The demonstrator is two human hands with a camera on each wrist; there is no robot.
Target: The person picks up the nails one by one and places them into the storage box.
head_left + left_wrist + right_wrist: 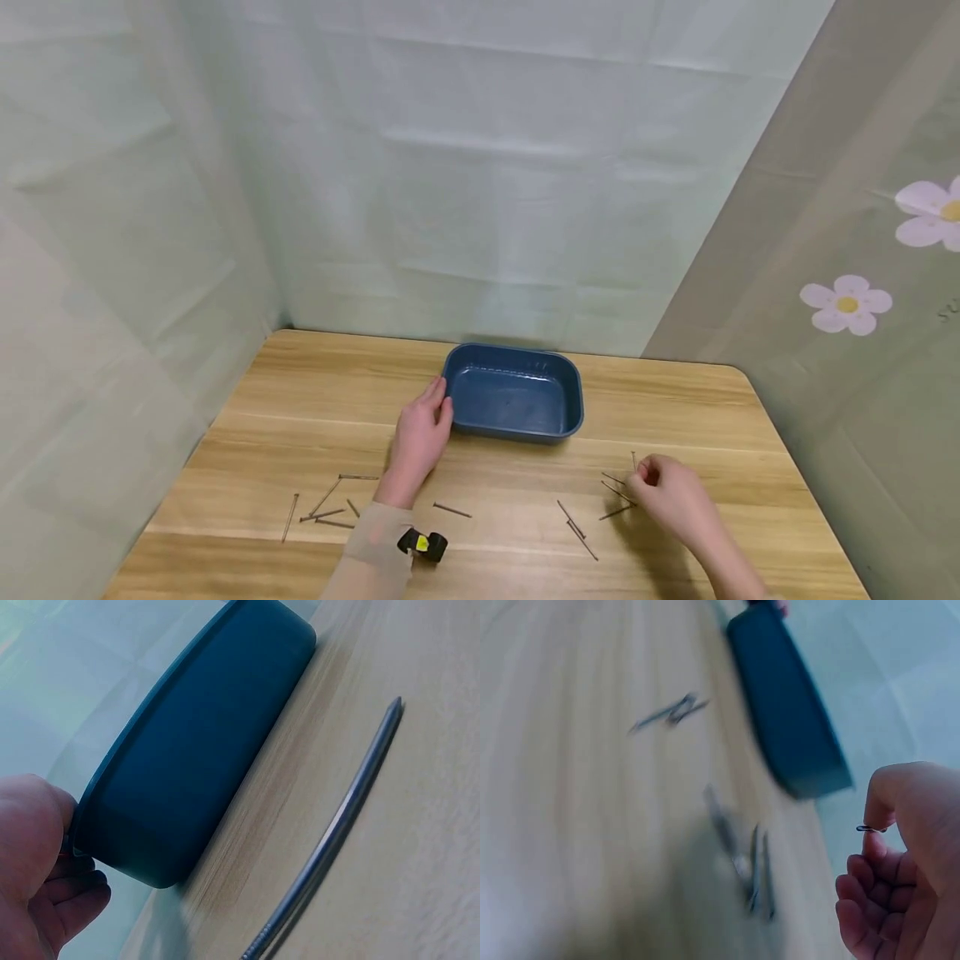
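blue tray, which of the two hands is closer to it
Left. The left hand touches the left end of the blue tray; the right hand is apart from it, nearer the person and further right, by nails.

Left hand (422, 429) on the dark-blue, rectangular, high-sided tray (513, 404) now, fingers gripping its left rim! Beyond that wrist, to its left, a loose scatter of slim grey metal nails (289, 517); just right of the wrist, one lone nail (452, 510). And over here, right hand (675, 498), thumb and forefinger together, a thin upright nail (633, 461) at the tips, three others lying just left of its fingers, two more further left.
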